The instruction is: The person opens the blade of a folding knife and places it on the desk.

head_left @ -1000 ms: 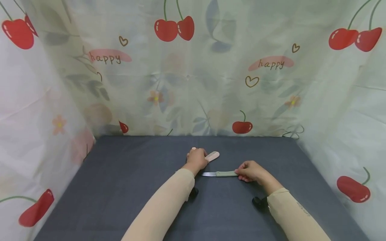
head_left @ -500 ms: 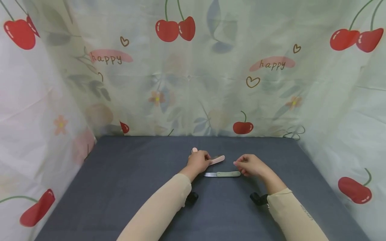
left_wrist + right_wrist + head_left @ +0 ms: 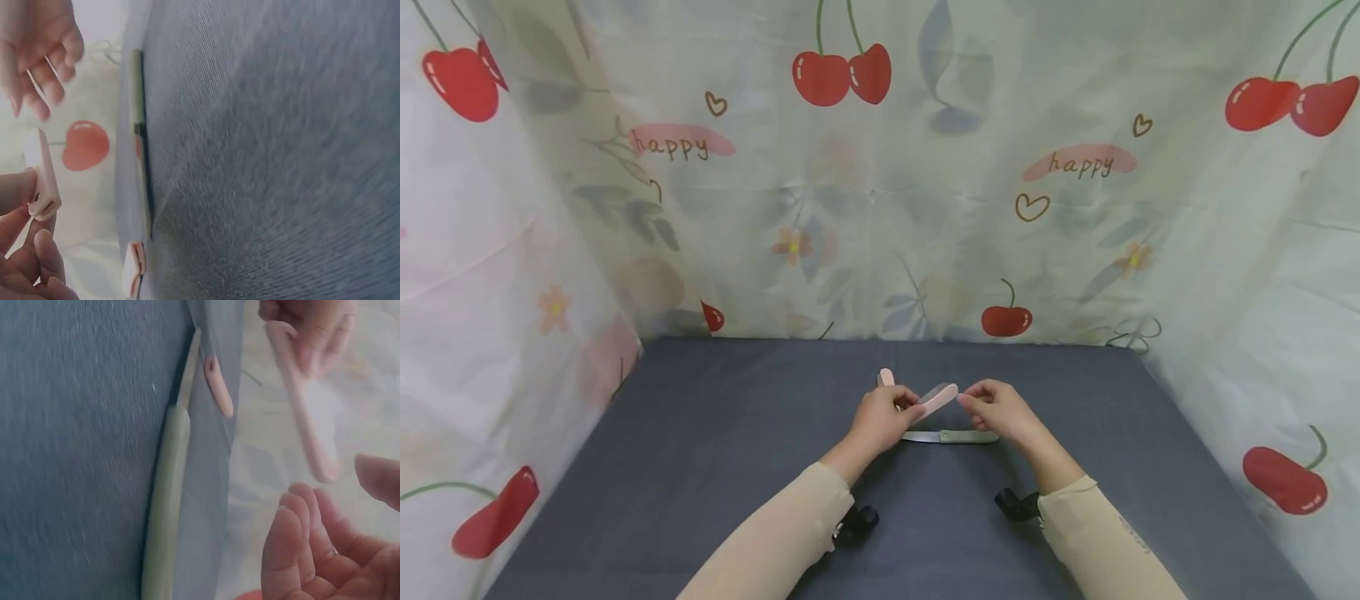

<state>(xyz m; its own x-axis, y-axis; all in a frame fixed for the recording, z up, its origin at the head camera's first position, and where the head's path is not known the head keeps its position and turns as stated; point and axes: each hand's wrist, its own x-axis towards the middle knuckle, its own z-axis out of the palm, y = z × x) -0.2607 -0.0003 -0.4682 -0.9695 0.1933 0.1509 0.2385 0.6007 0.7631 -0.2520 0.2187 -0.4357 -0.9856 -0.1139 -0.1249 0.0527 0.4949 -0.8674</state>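
In the head view, the left hand (image 3: 880, 417) pinches a pale pink, slim, round-ended folding knife (image 3: 938, 402) between thumb and fingers, above a dark grey, cloth-covered worktop (image 3: 737, 458). The right hand (image 3: 1000, 408) is just beside that knife's outer end. An open knife with a pale green handle and short silvery blade (image 3: 968, 437) lies on the worktop nearer the person, its blade towards the left. A second slim, pale pink piece (image 3: 887, 377) lies just beyond the left hand. Behind hangs a pale fabric backdrop printed with red cherries (image 3: 1075, 75).

In the left wrist view, the left thumb and fingers close on one end of the held knife; the right fingers are apart from its other end, slightly bent and holding nothing.

In the right wrist view, the right thumb stands well away from its fingers, with the blurred pink end near them. The second piece rests near the green-handled knife's blade tip.
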